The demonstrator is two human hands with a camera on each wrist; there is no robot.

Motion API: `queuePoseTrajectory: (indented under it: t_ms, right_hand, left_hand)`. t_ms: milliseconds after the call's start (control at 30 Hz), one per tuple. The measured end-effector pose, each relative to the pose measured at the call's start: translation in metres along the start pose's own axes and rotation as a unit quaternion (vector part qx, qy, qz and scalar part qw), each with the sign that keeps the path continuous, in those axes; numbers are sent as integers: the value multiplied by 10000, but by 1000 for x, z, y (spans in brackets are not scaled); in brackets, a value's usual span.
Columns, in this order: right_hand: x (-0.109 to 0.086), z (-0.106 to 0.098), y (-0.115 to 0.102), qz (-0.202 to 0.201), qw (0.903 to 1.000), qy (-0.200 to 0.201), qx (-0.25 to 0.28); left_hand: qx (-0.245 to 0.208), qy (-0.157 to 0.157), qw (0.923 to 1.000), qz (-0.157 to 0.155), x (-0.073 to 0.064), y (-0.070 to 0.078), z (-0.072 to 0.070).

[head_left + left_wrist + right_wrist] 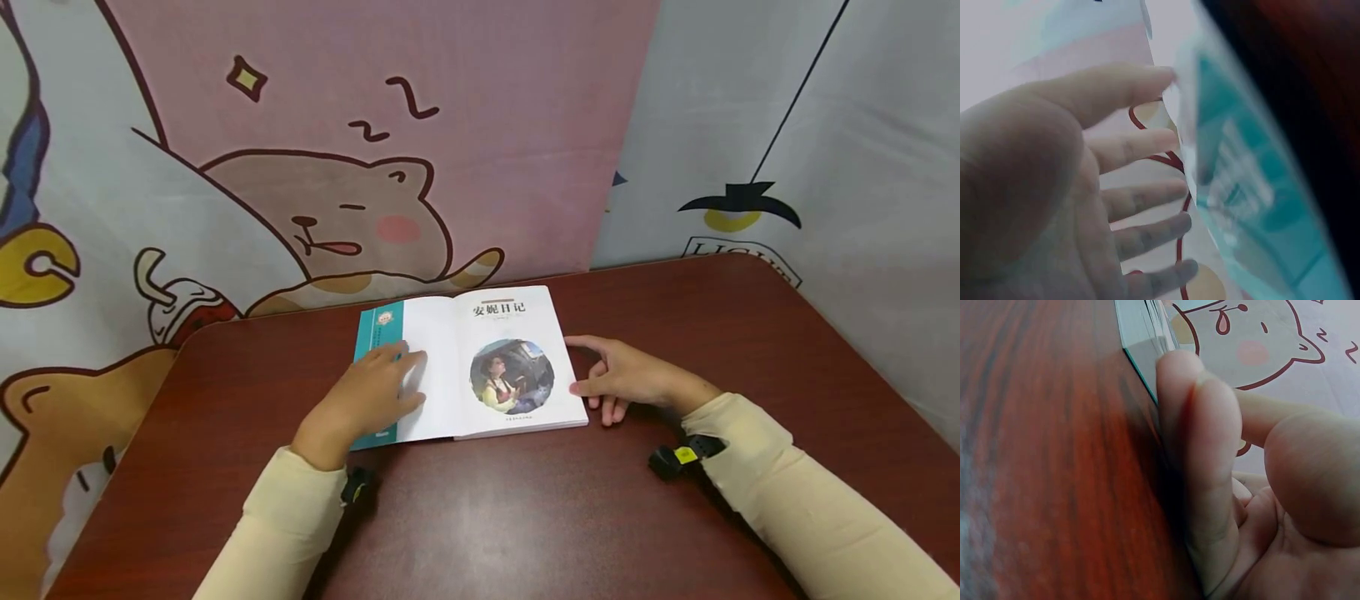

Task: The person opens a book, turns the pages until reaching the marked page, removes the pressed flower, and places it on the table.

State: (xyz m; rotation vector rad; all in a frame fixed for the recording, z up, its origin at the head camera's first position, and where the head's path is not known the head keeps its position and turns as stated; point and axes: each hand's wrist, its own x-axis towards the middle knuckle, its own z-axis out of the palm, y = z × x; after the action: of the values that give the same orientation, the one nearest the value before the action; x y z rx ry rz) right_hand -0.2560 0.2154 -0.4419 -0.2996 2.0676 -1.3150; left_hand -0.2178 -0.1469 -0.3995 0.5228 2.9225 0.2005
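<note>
Nearest me on the head camera, two cream sleeves [273, 525] reached in from the bottom corners across a dark red-brown table [517, 525]. The left hand [363, 400] lay over the book's left side, its fingers spread wide. The right hand [633, 373] was at the right edge, thumb and forefinger apart, the other fingers bent below. Between them I saw the book [465, 367] open near the table's far side: teal flap and blank white page left, a title page with a round picture right. Behind hung a cartoon backdrop [517, 125] showing a sleeping bear [375, 221].
</note>
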Motion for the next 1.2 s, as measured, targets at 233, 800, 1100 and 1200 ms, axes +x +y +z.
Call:
queuePoseTrajectory:
  t_ms: [233, 800, 1100, 1200]
  right_hand:
    - [2, -2, 0, 27, 10000, 25, -43]
    - [4, 0, 4, -122, 9999, -54, -11]
    - [5, 1, 4, -104, 9999, -70, -27]
    - [4, 1, 1, -110, 9999, -40, -46]
  left_hand:
    - [126, 342, 9966, 734, 2, 26, 1]
    - [310, -50, 9931, 1127, 13, 67, 19]
    - [220, -118, 9938, 1082, 13, 66, 22]
    - [228, -81, 9934, 1118, 13, 66, 22]
